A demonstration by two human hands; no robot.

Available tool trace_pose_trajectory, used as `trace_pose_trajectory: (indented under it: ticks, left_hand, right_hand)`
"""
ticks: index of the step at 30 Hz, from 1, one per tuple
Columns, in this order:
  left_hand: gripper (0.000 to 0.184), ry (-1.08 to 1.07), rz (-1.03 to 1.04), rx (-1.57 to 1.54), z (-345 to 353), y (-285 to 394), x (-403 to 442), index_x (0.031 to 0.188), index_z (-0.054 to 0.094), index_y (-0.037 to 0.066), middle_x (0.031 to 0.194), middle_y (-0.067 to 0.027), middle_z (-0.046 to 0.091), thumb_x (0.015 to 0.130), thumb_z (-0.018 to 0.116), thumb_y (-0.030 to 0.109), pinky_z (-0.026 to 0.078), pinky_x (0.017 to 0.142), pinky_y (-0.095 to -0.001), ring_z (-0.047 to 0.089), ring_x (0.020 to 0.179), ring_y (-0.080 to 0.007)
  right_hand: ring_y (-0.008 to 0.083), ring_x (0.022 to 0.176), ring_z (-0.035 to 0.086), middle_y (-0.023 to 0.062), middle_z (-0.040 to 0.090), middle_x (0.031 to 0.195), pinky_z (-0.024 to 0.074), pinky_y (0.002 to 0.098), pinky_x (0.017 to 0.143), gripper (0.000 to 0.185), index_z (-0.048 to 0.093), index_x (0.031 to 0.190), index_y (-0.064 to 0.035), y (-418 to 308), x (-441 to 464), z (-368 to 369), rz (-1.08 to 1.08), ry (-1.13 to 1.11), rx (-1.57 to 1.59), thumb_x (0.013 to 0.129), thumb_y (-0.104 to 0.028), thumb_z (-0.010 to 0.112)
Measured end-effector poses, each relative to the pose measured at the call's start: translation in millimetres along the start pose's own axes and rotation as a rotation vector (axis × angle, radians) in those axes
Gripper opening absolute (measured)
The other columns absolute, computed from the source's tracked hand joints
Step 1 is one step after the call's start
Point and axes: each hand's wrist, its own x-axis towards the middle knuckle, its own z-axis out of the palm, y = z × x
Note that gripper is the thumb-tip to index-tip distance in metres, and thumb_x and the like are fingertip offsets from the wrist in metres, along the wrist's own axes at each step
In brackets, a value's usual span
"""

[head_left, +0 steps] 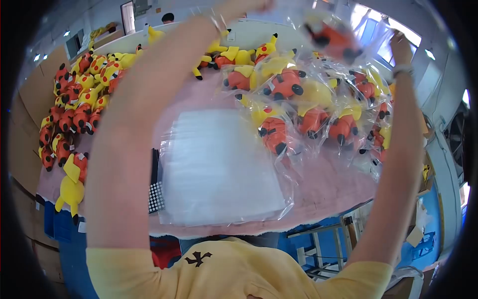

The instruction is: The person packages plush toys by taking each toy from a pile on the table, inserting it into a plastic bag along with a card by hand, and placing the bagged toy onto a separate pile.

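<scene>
In the head view a blurred plush toy (334, 40) with a red body and black feet is up in the air inside a clear plastic bag (366, 37). My right hand (401, 49), raised at the upper right, is closed on the edge of that bag. At the top edge is my left hand (256, 5), partly cut off and smeared, so its fingers cannot be made out. Below my arms lies a stack of flat clear plastic bags (219, 164). Several bagged yellow-and-red plush toys (274, 132) cover the right side of the table.
A heap of unbagged plush toys (82, 107) fills the left of the pink-covered table (191, 94). One yellow toy (72, 192) lies at the left front edge. A dotted black-and-white item (156, 197) sits beside the bag stack. Another person's head (168, 18) shows at the back.
</scene>
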Motion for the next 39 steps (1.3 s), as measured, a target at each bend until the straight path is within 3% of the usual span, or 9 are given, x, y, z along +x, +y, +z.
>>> trace_pose_trajectory:
  ticks: [2, 3, 6, 12, 18, 23, 28, 33, 39]
  left_hand:
    - [0.023, -0.194, 0.444, 0.564, 28, -97, -3, 0.098, 0.066, 0.006, 0.074, -0.0011, 0.062, 0.081, 0.061, 0.02, 0.043, 0.051, -0.022, 0.054, 0.059, -0.0089]
    - [0.021, -0.211, -0.09, 0.247, 54, -109, -38, 0.098, 0.064, 0.006, 0.071, 0.0005, 0.06, 0.083, 0.059, 0.018, 0.043, 0.051, -0.0212, 0.052, 0.056, -0.0082]
    - [0.021, -0.357, -0.312, 0.085, 83, -141, -126, 0.099, 0.063, 0.004, 0.077, -0.0003, 0.061, 0.083, 0.057, 0.016, 0.044, 0.055, -0.0215, 0.054, 0.058, -0.0075]
    - [0.019, -0.628, -0.282, 0.052, 34, -136, -265, 0.102, 0.064, 0.007, 0.083, 0.0004, 0.066, 0.086, 0.06, 0.014, 0.045, 0.058, -0.0209, 0.06, 0.061, -0.0095]
    - [0.017, -0.019, -0.872, -0.175, -86, -156, -403, 0.098, 0.065, 0.005, 0.083, -0.0034, 0.064, 0.084, 0.058, 0.01, 0.046, 0.058, -0.0194, 0.06, 0.066, -0.0117]
    - [0.022, 0.536, -0.998, -0.016, -186, -208, -471, 0.106, 0.06, 0.007, 0.091, -0.0026, 0.061, 0.085, 0.054, 0.008, 0.043, 0.057, -0.0171, 0.056, 0.069, -0.0082]
    - [0.035, 0.873, -0.865, 0.262, -295, -300, -478, 0.116, 0.052, 0.008, 0.094, -0.0052, 0.057, 0.082, 0.057, 0.019, 0.044, 0.055, -0.0239, 0.054, 0.072, -0.0123]
    - [0.049, 0.678, -0.672, 1.198, -367, -392, -417, 0.122, 0.046, 0.009, 0.101, -0.0139, 0.056, 0.08, 0.061, 0.029, 0.05, 0.063, -0.0363, 0.061, 0.079, -0.0261]
    - [0.054, 0.468, -0.949, 1.501, -378, -410, -356, 0.124, 0.039, 0.011, 0.099, -0.017, 0.058, 0.079, 0.06, 0.034, 0.051, 0.067, -0.0412, 0.062, 0.08, -0.0332]
  right_hand:
    - [0.033, 0.083, 0.062, 0.0139, 0.066, 0.093, 0.0484, 0.0394, 0.074, 0.033, 0.063, 0.101, -0.009, 7, -92, 22, 0.049, -0.202, 0.016, 0.088, -0.031, 0.042]
    - [0.0325, 0.08, 0.062, 0.0138, 0.066, 0.09, 0.0485, 0.0395, 0.072, 0.027, 0.063, 0.098, -0.0083, 22, -126, 39, 0.022, -0.26, 0.059, 0.085, -0.025, 0.046]
    - [0.0292, 0.077, 0.061, 0.0123, 0.065, 0.087, 0.0488, 0.0375, 0.07, 0.022, 0.063, 0.098, -0.007, 51, -207, 73, 0.103, -0.334, 0.194, 0.082, -0.017, 0.051]
    - [0.02, 0.084, 0.06, 0.0105, 0.064, 0.1, 0.0487, 0.0282, 0.075, 0.033, 0.06, 0.111, -0.0017, 48, -306, 66, 0.56, -0.392, 0.561, 0.079, -0.012, 0.058]
    - [0.0306, 0.116, 0.043, 0.0182, 0.036, 0.134, 0.0392, 0.0395, 0.095, 0.059, 0.033, 0.133, -0.0011, -47, -445, -16, 0.156, -0.18, 0.747, 0.081, -0.005, 0.06]
    - [0.0343, 0.115, 0.044, 0.0158, 0.045, 0.126, 0.0394, 0.0393, 0.094, 0.045, 0.049, 0.114, -0.0033, -134, -574, -113, -0.225, -0.617, 0.603, 0.07, 0.002, 0.059]
    - [0.0344, 0.111, 0.045, 0.0123, 0.051, 0.115, 0.031, 0.0518, 0.099, 0.035, 0.053, 0.1, -0.0081, -158, -641, -150, -0.069, -0.782, 0.554, 0.066, 0.0, 0.055]
    - [0.0331, 0.108, 0.045, 0.0107, 0.052, 0.113, 0.0259, 0.0543, 0.101, 0.032, 0.054, 0.097, -0.0092, -182, -640, -143, -0.193, -0.757, 0.353, 0.066, -0.002, 0.053]
    - [0.0321, 0.108, 0.046, 0.0098, 0.052, 0.112, 0.0244, 0.0534, 0.102, 0.031, 0.055, 0.096, -0.0098, -192, -631, -128, -0.21, -0.772, 0.311, 0.065, -0.004, 0.053]
